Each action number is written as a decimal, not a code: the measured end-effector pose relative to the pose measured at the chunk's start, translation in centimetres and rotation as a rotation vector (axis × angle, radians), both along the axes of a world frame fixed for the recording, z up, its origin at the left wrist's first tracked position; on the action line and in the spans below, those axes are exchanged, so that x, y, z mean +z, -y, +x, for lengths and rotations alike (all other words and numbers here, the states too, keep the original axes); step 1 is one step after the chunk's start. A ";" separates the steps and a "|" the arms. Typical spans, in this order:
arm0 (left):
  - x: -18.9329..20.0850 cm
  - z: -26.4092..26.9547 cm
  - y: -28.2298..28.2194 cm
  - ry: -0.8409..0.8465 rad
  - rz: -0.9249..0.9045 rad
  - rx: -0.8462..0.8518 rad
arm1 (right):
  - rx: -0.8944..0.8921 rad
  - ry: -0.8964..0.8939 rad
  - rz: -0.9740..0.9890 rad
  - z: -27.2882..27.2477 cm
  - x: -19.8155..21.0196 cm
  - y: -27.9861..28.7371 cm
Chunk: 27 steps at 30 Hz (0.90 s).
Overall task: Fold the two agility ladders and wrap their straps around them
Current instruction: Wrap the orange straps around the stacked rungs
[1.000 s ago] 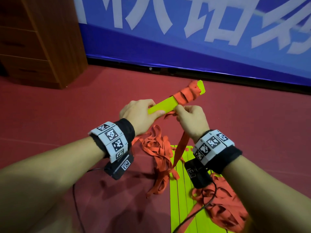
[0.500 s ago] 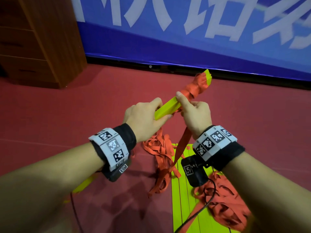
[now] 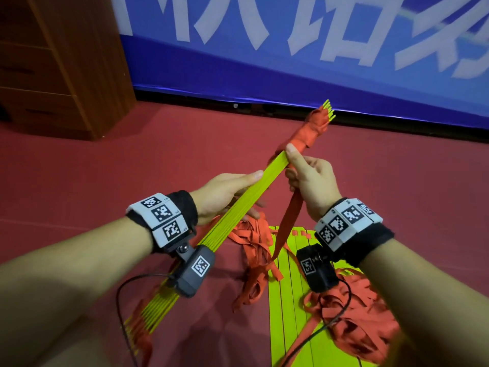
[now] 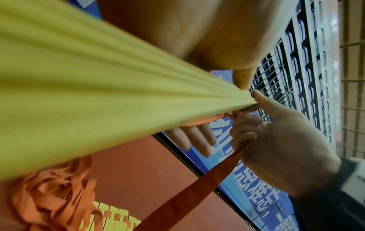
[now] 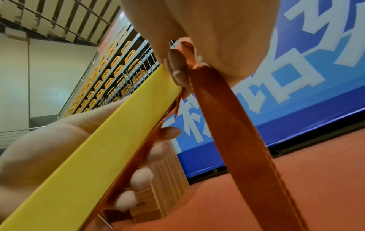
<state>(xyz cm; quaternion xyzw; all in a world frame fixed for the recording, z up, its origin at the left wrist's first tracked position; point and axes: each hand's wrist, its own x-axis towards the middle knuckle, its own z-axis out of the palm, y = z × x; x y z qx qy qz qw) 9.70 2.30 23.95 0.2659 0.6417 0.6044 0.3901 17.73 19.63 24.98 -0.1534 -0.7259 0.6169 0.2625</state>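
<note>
A folded bundle of yellow-green ladder rungs [image 3: 254,194] slants from lower left to upper right above the red floor. My left hand [image 3: 225,193] holds its middle, thumb on top and fingers underneath [image 5: 142,175]. Orange strap [image 3: 312,128] is wound round the far end. My right hand [image 3: 309,178] grips the loose orange strap [image 5: 227,118] right beside the bundle, thumb pressed on the rungs' edge; the strap runs taut down to the floor. A second ladder [image 3: 291,287] lies flat on the floor under my wrists, with heaps of orange strap [image 3: 365,319] beside it.
A brown wooden cabinet [image 3: 66,62] stands at the back left. A blue banner with white characters [image 3: 304,49] runs along the wall behind. Black camera cables [image 3: 124,300] hang from both wrists over the red floor [image 3: 132,168].
The bundle has tipped up, its wrapped end rising toward the banner and its near end dropping past my left wrist. My right hand has slid up the rungs with the strap.
</note>
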 end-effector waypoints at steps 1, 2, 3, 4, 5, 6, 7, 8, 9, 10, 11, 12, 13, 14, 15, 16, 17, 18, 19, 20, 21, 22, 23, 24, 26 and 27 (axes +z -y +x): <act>0.0 0.0 0.1 -0.006 0.007 0.001 | 0.022 0.000 -0.005 0.1 0.1 0.0; 0.0 -0.1 0.1 -0.010 0.019 0.008 | 0.044 0.000 -0.014 0.2 0.2 0.1; 0.0 0.0 0.1 -0.005 0.038 0.017 | 0.061 0.001 -0.022 0.2 0.4 0.1; 0.0 0.0 0.0 0.003 0.059 0.028 | 0.074 0.000 -0.027 0.3 0.6 0.1; -0.1 0.1 -0.1 0.005 0.077 0.042 | 0.086 -0.002 -0.030 0.3 0.7 0.2; -0.1 0.0 -0.1 -0.002 0.088 0.062 | 0.099 -0.002 -0.031 0.4 0.8 0.2; -0.1 0.0 -0.2 -0.017 0.091 0.085 | 0.112 0.000 -0.031 0.4 0.9 0.2; -0.1 -0.1 -0.1 -0.034 0.091 0.108 | 0.123 0.002 -0.027 0.5 1.0 0.3; 0.0 -0.1 -0.1 -0.054 0.089 0.131 | 0.129 0.001 -0.018 0.6 1.0 0.3; 0.0 -0.2 -0.1 -0.076 0.089 0.153 | 0.128 0.001 0.000 0.7 1.1 0.2; 0.1 -0.3 -0.1 -0.098 0.089 0.175 | 0.120 0.005 0.026 0.8 1.1 0.2; 0.1 -0.3 -0.1 -0.118 0.089 0.195 | 0.111 0.014 0.051 1.0 1.2 0.2; 0.2 -0.3 -0.1 -0.136 0.088 0.213 | 0.100 0.024 0.068 1.1 1.2 0.2; 0.2 -0.3 -0.1 -0.151 0.086 0.230 | 0.086 0.036 0.074 1.2 1.2 0.2; 0.2 -0.3 -0.1 -0.163 0.085 0.247 | 0.071 0.050 0.077 1.2 1.3 0.2; 0.2 -0.3 0.0 -0.177 0.083 0.264 | 0.055 0.065 0.081 1.3 1.3 0.2; 0.2 -0.3 -0.1 -0.202 0.079 0.282 | 0.043 0.079 0.080 1.3 1.2 0.3; 0.1 -0.3 -0.1 -0.240 0.070 0.304 | 0.035 0.093 0.067 1.2 1.2 0.3; 0.0 -0.4 -0.1 -0.288 0.056 0.328 | 0.032 0.104 0.043 1.2 1.2 0.4; -0.2 -0.6 -0.1 -0.339 0.040 0.353 | 0.033 0.118 0.018 1.1 1.1 0.4; -0.4 -0.8 -0.1 -0.388 0.020 0.378 | 0.035 0.136 0.001 1.0 1.0 0.4; -0.6 -0.9 -0.1 -0.439 -0.009 0.406 | 0.035 0.159 -0.003 0.9 0.9 0.4; -0.7 -1.0 -0.1 -0.493 -0.040 0.428 | 0.034 0.184 0.006 0.9 0.8 0.5; -0.8 -1.0 -0.1 -0.547 -0.075 0.447 | 0.033 0.207 0.022 0.9 0.7 0.5; -0.8 -0.9 -0.1 -0.644 -0.146 0.480 | 0.032 0.242 0.059 0.9 0.5 0.6; -0.8 -0.8 -0.1 -0.687 -0.176 0.494 | 0.028 0.251 0.076 0.8 0.4 0.7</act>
